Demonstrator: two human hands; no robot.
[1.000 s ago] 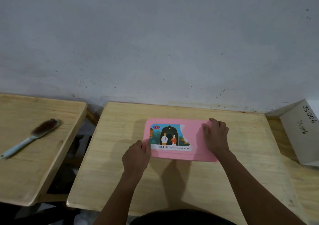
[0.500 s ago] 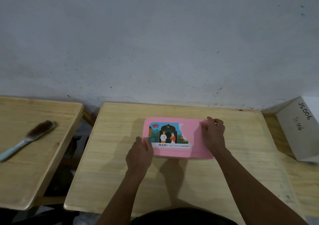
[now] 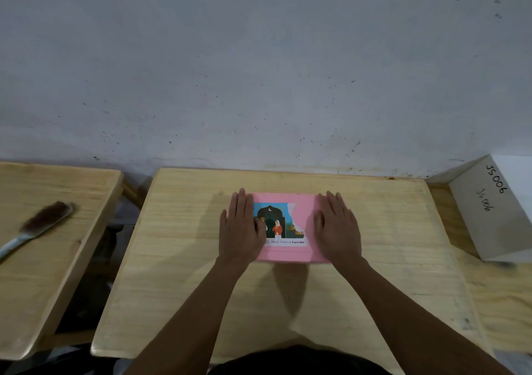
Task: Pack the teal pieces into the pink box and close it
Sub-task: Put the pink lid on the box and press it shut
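The pink box [image 3: 302,205] lies flat and closed in the middle of the wooden table [image 3: 178,259], its lid showing a colourful picture label. My left hand [image 3: 240,226] rests flat, fingers extended, on the box's left end and covers part of the label. My right hand [image 3: 336,226] lies flat on the box's right end in the same way. Neither hand grips anything. No teal pieces are visible anywhere.
A second wooden table [image 3: 43,259] stands to the left with a brush [image 3: 37,226] on it. A white box marked "JS006" [image 3: 489,210] leans at the right, beside the wall. A grey wall rises right behind the tables.
Both hands went from holding the box's ends with curled fingers to lying flat on its lid. The view has shifted slightly.
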